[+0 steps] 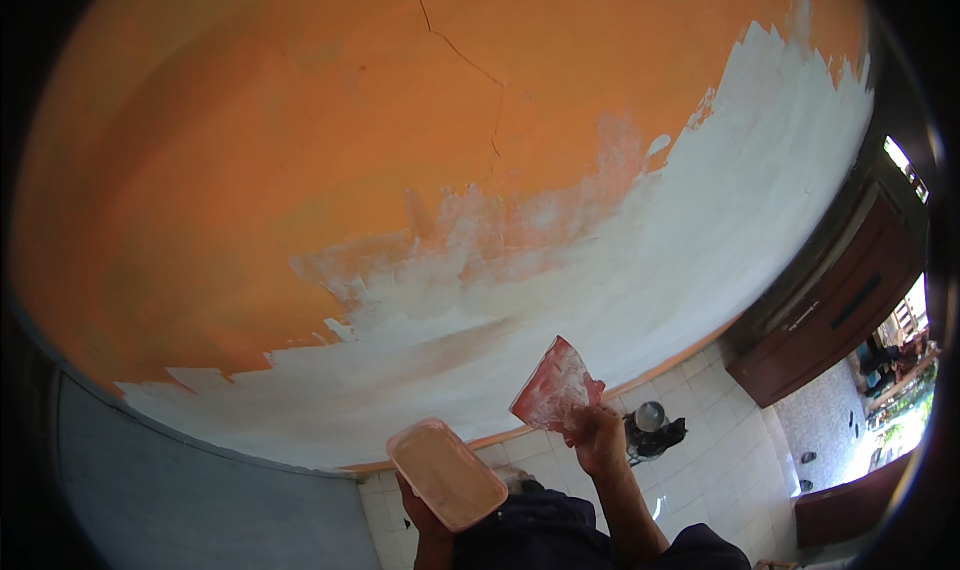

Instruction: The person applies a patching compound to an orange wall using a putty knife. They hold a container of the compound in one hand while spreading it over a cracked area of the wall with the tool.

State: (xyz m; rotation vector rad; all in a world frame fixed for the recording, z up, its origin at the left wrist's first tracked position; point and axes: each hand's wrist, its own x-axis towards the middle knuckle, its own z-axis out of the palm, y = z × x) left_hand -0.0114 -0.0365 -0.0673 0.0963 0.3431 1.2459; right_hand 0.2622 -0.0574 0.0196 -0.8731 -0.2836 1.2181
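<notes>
Two hands are full, as I see from far away. The left hand (425, 520) holds the pink tub (471, 453) at its left side; I can't see its grip underneath. The right hand (597, 440) pinches the red scraper (556, 388) at its narrow end, wide edge up and left. Both are up in front of the wall (300, 170), near its bottom edge in my view, and apart. I guess the tub is heavy with tan paste (447, 475) and its sides are soft, so I'd hold it low. The scraper looks light, bendy and maybe slippery, so I'd pinch the narrow end.
</notes>
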